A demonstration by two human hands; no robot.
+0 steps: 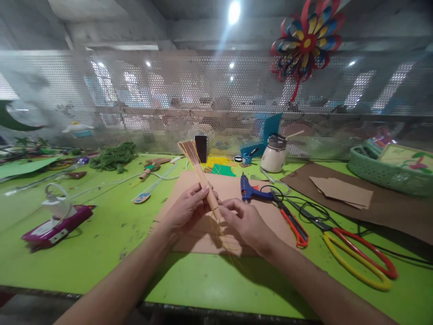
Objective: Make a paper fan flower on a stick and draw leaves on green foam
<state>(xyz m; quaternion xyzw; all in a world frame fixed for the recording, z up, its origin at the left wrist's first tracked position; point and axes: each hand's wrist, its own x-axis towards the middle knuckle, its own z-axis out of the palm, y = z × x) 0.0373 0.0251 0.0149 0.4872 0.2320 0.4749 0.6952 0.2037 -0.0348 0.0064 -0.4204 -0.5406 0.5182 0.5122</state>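
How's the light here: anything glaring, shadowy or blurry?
In the head view, the ceiling lamp glares white, trailing a pale bluish streak; in the head view, dark shadows lie on the green table near its front edge; also in the head view, things behind the perforated panel look hazy, while the bristly roll in the left hand reads clearer.

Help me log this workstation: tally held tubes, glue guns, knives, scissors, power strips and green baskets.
Held tube: 1
Glue gun: 1
Knife: 1
Scissors: 1
Power strip: 1
Green basket: 1
Total: 6
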